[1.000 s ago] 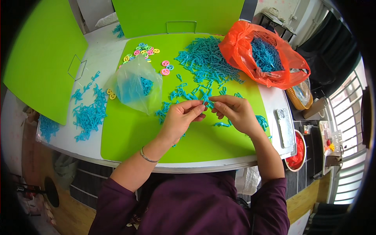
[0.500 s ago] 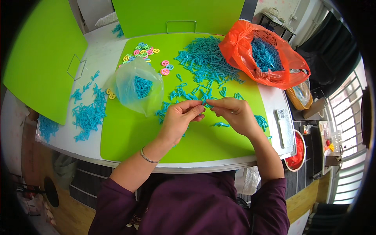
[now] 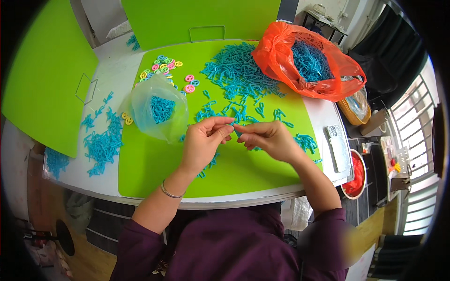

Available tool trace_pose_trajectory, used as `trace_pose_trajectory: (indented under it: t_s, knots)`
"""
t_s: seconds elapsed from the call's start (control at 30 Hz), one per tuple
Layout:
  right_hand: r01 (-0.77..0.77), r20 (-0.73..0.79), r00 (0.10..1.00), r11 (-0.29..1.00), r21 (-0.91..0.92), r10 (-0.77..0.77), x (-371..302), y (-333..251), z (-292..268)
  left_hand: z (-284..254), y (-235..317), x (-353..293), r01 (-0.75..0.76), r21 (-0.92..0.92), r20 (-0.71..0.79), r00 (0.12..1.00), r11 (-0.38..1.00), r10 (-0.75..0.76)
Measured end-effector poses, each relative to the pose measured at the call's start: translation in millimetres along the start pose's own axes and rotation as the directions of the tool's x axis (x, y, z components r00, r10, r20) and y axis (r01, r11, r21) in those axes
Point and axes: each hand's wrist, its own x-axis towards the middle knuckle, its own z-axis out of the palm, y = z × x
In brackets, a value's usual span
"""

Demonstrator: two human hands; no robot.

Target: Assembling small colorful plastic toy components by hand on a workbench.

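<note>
Over the middle of a green mat [image 3: 159, 175], my left hand [image 3: 201, 140] and my right hand [image 3: 272, 140] meet at the fingertips. Both are closed in a pinch on a small blue plastic piece [image 3: 237, 133], mostly covered by the fingers. Just beyond them lie loose blue plastic links [image 3: 239, 114], and a large heap of the same links [image 3: 241, 70] spreads farther back. A few more links [image 3: 305, 143] rest beside my right wrist. Left of my left hand stands an open translucent bag [image 3: 176, 125] with small blue pieces inside.
An open red plastic bag [image 3: 269, 54] full of blue links sits at the back right. Pastel rings [image 3: 189, 88] lie behind the translucent bag. Another pile of links [image 3: 104, 145] is on the white table at left. A phone [image 3: 338, 149] lies near the right edge.
The whole view has shifted slightly, so the table sits farther left in the picture. My hands stay together at the fingertips; the right fingers have turned a little downward around the blue piece.
</note>
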Motion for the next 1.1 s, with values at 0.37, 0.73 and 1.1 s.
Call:
trace_pose_trajectory:
  t_s: [0.37,0.73,1.1]
  knots:
    - [-0.212,-0.373,0.904,0.535,-0.818,-0.211,20.7,54.5,-91.2,-3.6,1.1,1.2,0.285,-0.399,0.235,0.951,0.872,-0.204]
    - [-0.010,-0.375,0.927,0.994,-0.108,-0.031,21.3,28.1,-72.9,-0.1,5.2,-2.3,0.315,-0.402,0.271,0.938,0.860,-0.217]
    - [-0.167,0.196,0.978,0.827,0.537,0.070,7.2,8.5,-20.7,0.0,2.7,-1.7,0.292,-0.278,0.279,0.936,0.915,-0.214]
